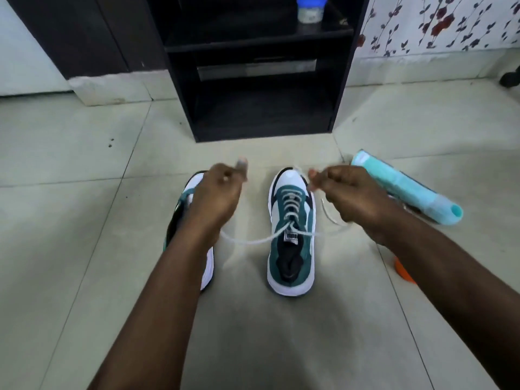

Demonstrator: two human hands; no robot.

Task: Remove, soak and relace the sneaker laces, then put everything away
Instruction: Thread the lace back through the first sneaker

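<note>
Left hand (218,192) raised over the left sneaker (206,266), fingers curled, pinching one end of the white lace (247,241); thumb tip up, blurred. Right hand (347,194) level with it on the other side, fingers curled round the other lace end, a short loose tail hanging below the palm. Both hands well above the floor, apart from each other, with the right sneaker (291,235) between and below them.

Landmark: right sneaker, teal and white, upright on the tiled floor (84,249), toe pointing away from the person, toward the black cabinet (253,88). Lace runs criss-cross through its eyelets, fully threaded up to the tongue; from the top eyelets two free strands leave sideways, one slanting left up to the left hand, one going right toward the right hand. Strands look taut-ish, slight sag on the left one.

Left sneaker stands just left of the right sneaker, same heading, mostly hidden by the left forearm; cannot tell if it is laced.

Right of the right sneaker: rolled turquoise cloth or mat (405,190) lying on the floor, slanted, just beyond the right hand. Nearer the person on that side, an orange object (403,270) partly hidden behind the right forearm; cannot tell what.

Beyond the right sneaker, on the cabinet's upper shelf: small jar with blue lid (311,9).
</note>
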